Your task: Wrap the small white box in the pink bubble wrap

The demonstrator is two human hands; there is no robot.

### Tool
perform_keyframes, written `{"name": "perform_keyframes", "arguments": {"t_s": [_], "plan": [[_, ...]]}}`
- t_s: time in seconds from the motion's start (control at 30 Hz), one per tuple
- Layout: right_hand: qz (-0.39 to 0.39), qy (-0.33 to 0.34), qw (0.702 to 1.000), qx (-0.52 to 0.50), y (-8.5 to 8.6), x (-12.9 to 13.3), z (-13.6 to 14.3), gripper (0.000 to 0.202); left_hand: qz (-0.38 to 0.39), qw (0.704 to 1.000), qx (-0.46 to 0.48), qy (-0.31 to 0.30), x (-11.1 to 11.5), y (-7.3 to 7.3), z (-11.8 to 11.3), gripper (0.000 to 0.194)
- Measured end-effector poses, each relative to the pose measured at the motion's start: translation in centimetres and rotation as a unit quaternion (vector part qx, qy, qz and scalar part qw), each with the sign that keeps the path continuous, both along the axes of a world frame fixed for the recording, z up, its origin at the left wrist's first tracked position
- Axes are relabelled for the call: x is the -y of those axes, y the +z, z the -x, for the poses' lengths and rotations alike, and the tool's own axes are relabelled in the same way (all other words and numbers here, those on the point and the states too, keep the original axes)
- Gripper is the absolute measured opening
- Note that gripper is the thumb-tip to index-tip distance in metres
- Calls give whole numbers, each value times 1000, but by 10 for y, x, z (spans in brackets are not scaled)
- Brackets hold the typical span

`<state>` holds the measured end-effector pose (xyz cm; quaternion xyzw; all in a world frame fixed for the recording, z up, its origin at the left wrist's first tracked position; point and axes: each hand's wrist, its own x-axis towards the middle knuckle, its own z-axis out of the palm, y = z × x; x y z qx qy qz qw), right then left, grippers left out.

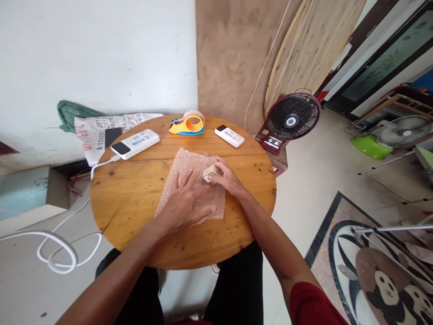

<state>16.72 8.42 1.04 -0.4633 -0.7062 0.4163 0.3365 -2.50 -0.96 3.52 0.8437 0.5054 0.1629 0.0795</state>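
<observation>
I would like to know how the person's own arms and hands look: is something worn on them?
Both the left hand and right hand are ungloved, and no watch or bracelet shows at the wrists. The left arm is bare as far as it shows. The right arm is bare up to a dark red sleeve above the elbow.

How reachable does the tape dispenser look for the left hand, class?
Probably yes: the left hand looks empty, and only bubble wrap and wooden tabletop lie between it and the tape dispenser.
</observation>
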Motion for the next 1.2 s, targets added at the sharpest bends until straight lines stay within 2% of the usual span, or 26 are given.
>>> {"name": "perform_keyframes", "arguments": {"t_s": [0.1,0.2,0.3,0.4,0.53,0.63,0.73,0.9,1.03,1.2], "plan": [[-11,16,1000,5,2,1,3,45,-25,999,-35,29,8,-2,10,68],[-36,32,998,32,6,5,7,44,-8,997,-48,55,16,-18,12,88],[-73,60,994,62,10,11,12,45,1,997,-22,73,21,-34,9,98],[-104,96,984,109,12,18,15,50,-12,996,14,90,24,-42,7,107],[-118,149,970,152,14,24,13,58,-18,996,28,87,24,-43,8,111],[-125,165,968,139,13,22,6,51,-20,996,40,83,24,-43,9,113],[-139,151,972,114,9,21,4,44,-18,994,55,90,24,-42,10,116],[-164,120,971,126,5,27,14,51,-11,993,65,94,23,-43,9,117],[-167,130,961,180,7,31,19,54,-9,992,75,101,23,-46,8,120],[-190,144,952,193,7,29,15,57,-21,992,82,95,22,-49,10,122]]}}
